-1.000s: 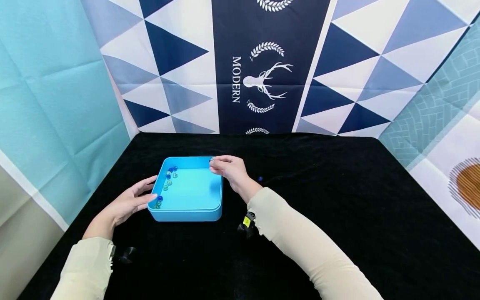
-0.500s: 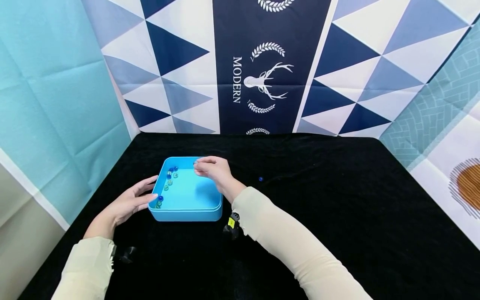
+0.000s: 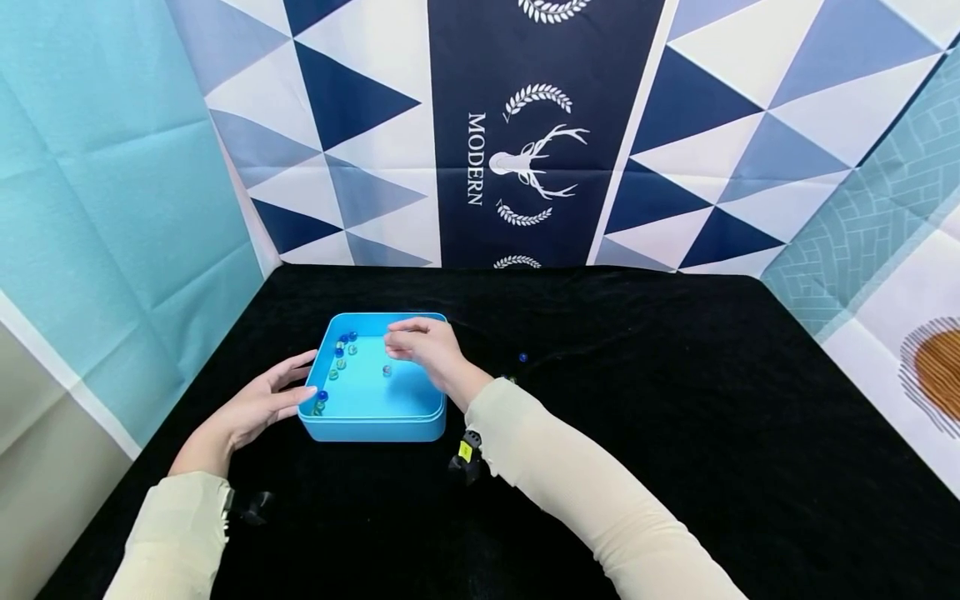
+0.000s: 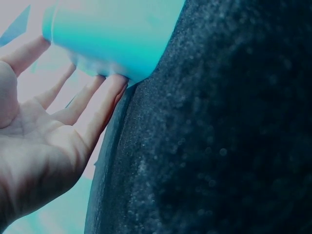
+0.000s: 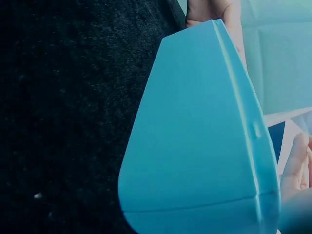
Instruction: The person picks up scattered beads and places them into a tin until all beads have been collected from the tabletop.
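Note:
A blue square box [image 3: 375, 429] stands on the black cloth, with several blue and clear marbles, such as a blue marble [image 3: 322, 396], along its left side. My left hand [image 3: 258, 404] rests against the box's left wall; its thumb lies at the rim, and the extended fingers [image 4: 105, 105] touch the outer side. Over the right part of the box is my right hand [image 3: 431, 346], its fingers loosely bent and nothing seen between them. Below its fingertips a single clear marble [image 3: 387, 370] shows over the box floor. In the right wrist view the box wall covers part of this hand.
To the right of the box, a blue marble [image 3: 522, 357] lies on the black cloth [image 3: 637, 400]. Small marbles [image 3: 510, 379] peek out beside the right sleeve. Patterned curtains [image 3: 360, 125] hang behind and on both sides.
My right hand has moved left over the box and let go of a marble, which now shows below its fingers. The left hand stays at the box's left side.

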A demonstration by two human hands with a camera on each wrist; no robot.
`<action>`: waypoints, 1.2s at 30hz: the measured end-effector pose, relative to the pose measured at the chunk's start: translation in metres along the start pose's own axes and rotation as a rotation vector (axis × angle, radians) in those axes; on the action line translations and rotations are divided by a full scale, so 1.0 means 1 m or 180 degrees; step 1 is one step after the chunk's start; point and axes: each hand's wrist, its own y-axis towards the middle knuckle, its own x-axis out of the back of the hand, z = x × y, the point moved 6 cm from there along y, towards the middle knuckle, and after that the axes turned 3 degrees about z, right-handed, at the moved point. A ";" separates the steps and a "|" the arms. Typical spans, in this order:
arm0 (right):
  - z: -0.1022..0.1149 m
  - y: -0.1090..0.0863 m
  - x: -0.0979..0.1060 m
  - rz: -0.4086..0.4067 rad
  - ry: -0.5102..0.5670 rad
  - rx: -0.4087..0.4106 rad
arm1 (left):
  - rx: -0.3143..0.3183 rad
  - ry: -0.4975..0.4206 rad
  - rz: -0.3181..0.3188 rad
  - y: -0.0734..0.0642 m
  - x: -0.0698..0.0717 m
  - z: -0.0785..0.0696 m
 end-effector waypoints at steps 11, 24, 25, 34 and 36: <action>0.001 -0.020 0.009 0.0220 0.0039 0.0190 | 0.0019 0.0008 -0.0004 -0.001 0.000 0.000; -0.007 -0.046 0.035 0.0222 0.0003 0.0374 | 0.0019 -0.0029 -0.0025 -0.002 -0.001 0.001; -0.008 -0.048 0.038 0.0210 0.0012 0.0375 | 0.0012 -0.0025 -0.0020 -0.002 -0.001 0.001; -0.013 -0.063 0.066 0.0128 0.0134 0.0473 | 0.0007 -0.0020 -0.0014 -0.001 -0.001 -0.001; -0.014 -0.065 0.073 0.0101 0.0141 0.0486 | 0.0012 -0.0019 -0.0014 -0.001 -0.001 -0.001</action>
